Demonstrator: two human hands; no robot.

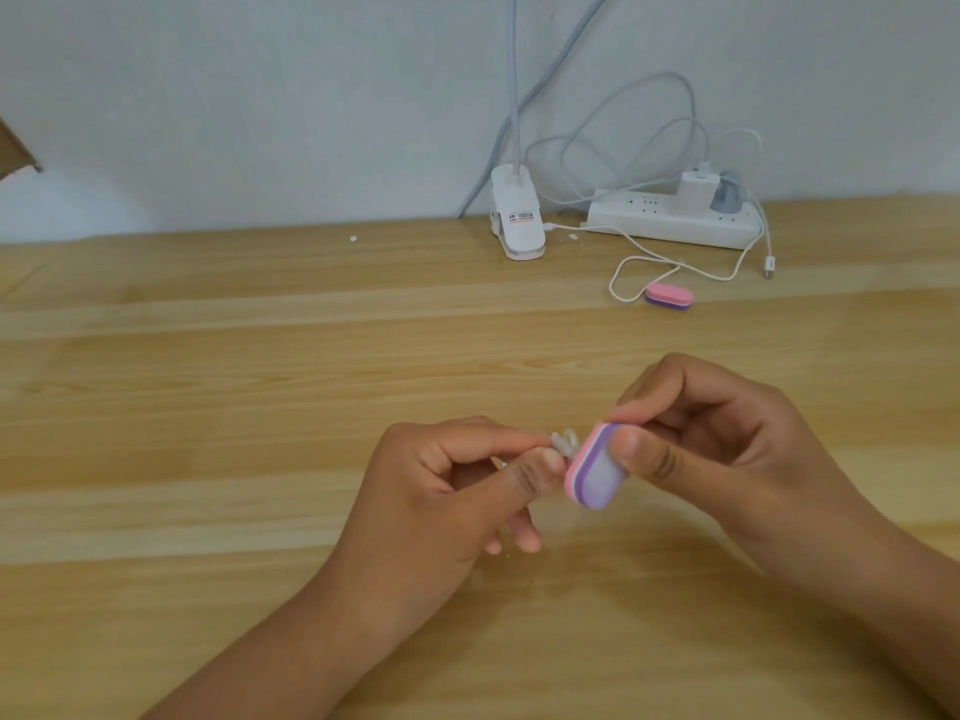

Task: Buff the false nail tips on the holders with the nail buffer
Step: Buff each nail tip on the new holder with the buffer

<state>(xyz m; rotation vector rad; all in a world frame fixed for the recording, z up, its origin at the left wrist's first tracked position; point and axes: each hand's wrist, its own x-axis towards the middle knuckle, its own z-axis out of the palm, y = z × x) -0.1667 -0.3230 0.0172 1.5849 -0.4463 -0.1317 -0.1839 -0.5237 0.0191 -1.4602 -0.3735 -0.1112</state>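
You've got 2 hands in view: 1 left hand, 1 right hand. Pink-white-purple foam buffer blocks, oblong w/ rounded ends: 2 total, i.e. 1 near buffer block & 1 far buffer block on the right. Clear plastic nail tips: small cluster, at least 2, exact no. too blurred to tell. Far right: 1 white plastic power strip, 1 white clip-on lamp base, 1 white square charger, 1 grey plug. White cables: several, tangled, can't count. 1 light wooden table.
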